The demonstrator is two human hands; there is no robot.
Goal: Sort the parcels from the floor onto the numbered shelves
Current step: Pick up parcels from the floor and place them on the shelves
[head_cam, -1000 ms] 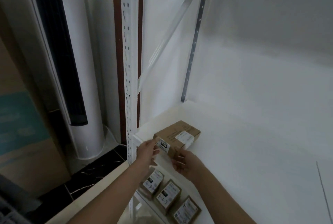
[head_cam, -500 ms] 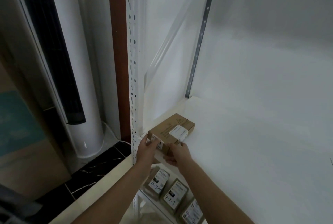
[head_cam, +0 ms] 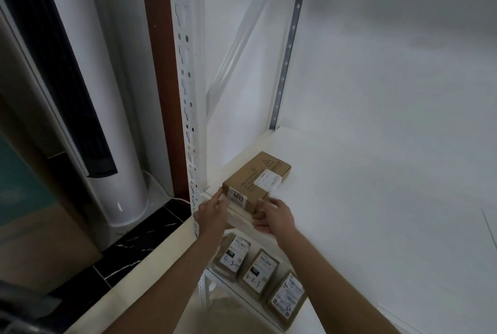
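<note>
Box point(head_cam: 255, 183) labelled 4013 sits at the shelf point(head_cam: 363, 212) front-left corner, long axis running back from the front edge, angled slightly right. Left hand point(head_cam: 212, 212) has its fingers flat on the near-left corner. Right hand point(head_cam: 273, 216) is curled at the near-right corner; can't tell if it grips. Both hands equally near.

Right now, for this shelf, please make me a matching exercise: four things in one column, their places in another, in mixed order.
1. parcel 4013
2. left hand
3. right hand
4. three handwritten-label parcels

A. one level down
B. at that parcel's near right corner
C. lying on the white shelf, beside the perforated post
D. at that parcel's near left corner

Pairs: 1-C, 2-D, 3-B, 4-A
</note>
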